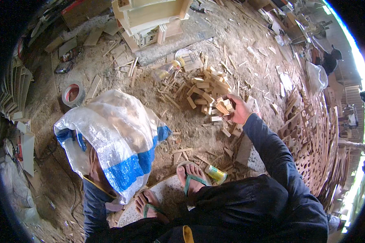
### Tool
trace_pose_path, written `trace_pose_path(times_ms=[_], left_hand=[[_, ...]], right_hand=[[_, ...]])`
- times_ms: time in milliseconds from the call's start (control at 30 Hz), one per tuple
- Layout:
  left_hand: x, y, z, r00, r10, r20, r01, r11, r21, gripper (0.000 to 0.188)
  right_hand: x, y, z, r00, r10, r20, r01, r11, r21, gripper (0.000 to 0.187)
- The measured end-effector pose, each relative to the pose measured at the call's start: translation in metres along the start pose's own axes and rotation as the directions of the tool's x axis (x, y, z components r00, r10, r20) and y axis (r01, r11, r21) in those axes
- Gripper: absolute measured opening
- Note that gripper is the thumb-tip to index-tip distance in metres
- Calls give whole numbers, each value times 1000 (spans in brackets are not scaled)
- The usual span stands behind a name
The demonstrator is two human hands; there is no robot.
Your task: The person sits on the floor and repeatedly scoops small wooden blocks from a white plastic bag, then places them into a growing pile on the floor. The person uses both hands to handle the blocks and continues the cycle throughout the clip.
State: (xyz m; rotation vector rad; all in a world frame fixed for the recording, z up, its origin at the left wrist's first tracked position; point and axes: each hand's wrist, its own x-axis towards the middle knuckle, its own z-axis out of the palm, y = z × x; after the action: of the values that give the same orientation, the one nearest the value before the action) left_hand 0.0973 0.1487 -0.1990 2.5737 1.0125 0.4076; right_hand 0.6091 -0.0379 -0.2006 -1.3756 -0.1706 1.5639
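A white translucent woven plastic sack (pixel 115 121) with blue bands bulges up at my left. My left hand (pixel 95 168) is at its near left edge, partly covered by a fold, closed on the plastic; the fingertips are hidden. Off to the right, a heap of small wooden blocks (pixel 205 89) lies on the dirt floor. My right hand (pixel 241 110) reaches into the right side of this heap, its fingers curled round a few blocks (pixel 223 107). Some fingers are hidden behind the wood.
A tape roll (pixel 73 95) lies beyond the sack. Wooden furniture (pixel 152 18) stands at the far side, with a plastic jar (pixel 166 70) before the heap. A yellow-green can (pixel 216 174) is beside my sandalled foot (pixel 192 178). Perforated wood offcuts (pixel 312 141) are stacked right.
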Motion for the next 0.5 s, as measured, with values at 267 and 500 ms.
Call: trace_pose_path(times_ms=[267, 500], left_hand=[[3, 2, 2, 1000, -10, -8, 9, 1000, -9, 41], [-3, 6, 3, 999, -13, -50, 9, 997, -77, 42]], right_hand=[[5, 2, -18, 1000, 18, 10, -18, 998, 61, 36], [3, -33, -39, 965, 27, -262, -136, 903, -407, 66]])
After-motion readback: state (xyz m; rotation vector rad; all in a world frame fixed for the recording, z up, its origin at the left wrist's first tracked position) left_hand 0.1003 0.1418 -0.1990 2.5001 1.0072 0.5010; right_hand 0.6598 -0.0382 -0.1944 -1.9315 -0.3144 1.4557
